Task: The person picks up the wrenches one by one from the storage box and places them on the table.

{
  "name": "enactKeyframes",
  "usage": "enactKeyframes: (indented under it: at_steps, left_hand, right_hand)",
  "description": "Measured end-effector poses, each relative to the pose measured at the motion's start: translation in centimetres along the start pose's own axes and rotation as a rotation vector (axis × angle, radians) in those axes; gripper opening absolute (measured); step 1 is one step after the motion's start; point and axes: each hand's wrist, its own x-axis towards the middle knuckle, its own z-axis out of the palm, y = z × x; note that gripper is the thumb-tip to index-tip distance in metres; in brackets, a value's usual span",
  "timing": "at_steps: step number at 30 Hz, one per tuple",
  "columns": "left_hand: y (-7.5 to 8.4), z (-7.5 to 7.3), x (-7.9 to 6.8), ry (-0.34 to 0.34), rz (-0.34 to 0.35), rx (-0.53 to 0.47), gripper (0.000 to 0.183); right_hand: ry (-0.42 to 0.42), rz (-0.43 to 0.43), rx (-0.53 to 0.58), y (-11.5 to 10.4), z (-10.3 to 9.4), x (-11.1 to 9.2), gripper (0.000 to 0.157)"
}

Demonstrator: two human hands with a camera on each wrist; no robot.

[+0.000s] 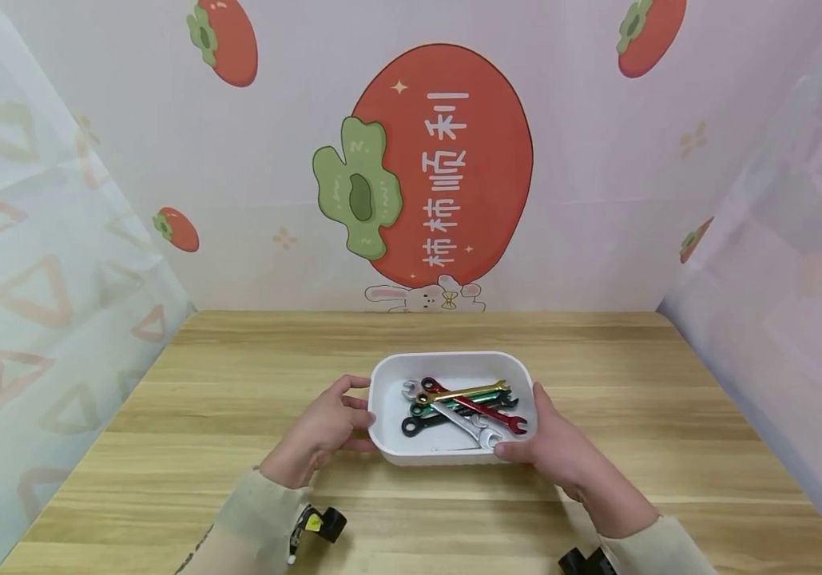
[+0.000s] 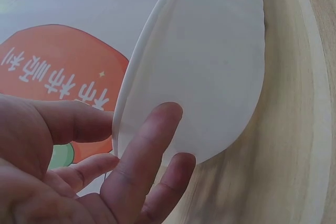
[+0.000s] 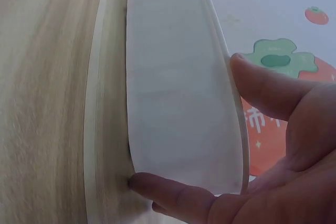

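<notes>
A white plastic bin [image 1: 446, 459] with rounded corners stands in the middle of the wooden table. Several combination wrenches lie crossed in a pile inside it, among them a gold wrench [image 1: 462, 391], a red wrench [image 1: 486, 412], a black wrench [image 1: 421, 423] and a silver wrench [image 1: 462, 425]. My left hand [image 1: 331, 423] holds the bin's left end, with fingers against the outer wall [image 2: 210, 66] and at the rim. On the opposite end my right hand [image 1: 547, 443] grips the bin, its thumb on the front rim and a finger low at the bottom edge in the right wrist view.
The wood-grain table [image 1: 252, 359] stretches around the bin on all sides. Behind it hangs a pale backdrop [image 1: 576, 239] printed with persimmons, and similar cloth [image 1: 58, 239] closes off both sides. Dark wrist cameras [image 1: 335, 523] sit below each hand.
</notes>
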Motion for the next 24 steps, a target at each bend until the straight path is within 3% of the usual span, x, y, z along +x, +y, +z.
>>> enactKeyframes:
  at_steps: [17,24]
  left_hand:
    - [0.0,-0.08,-0.2,-0.002,0.028,0.055,0.056]
    - [0.16,-0.2,-0.26,-0.049,0.053,0.073,0.058]
  right_hand:
    - [-0.019,-0.027,0.0,0.5,-0.05,0.27,0.128]
    - [-0.022,-0.016,-0.003,0.46,-0.16,0.12,0.127]
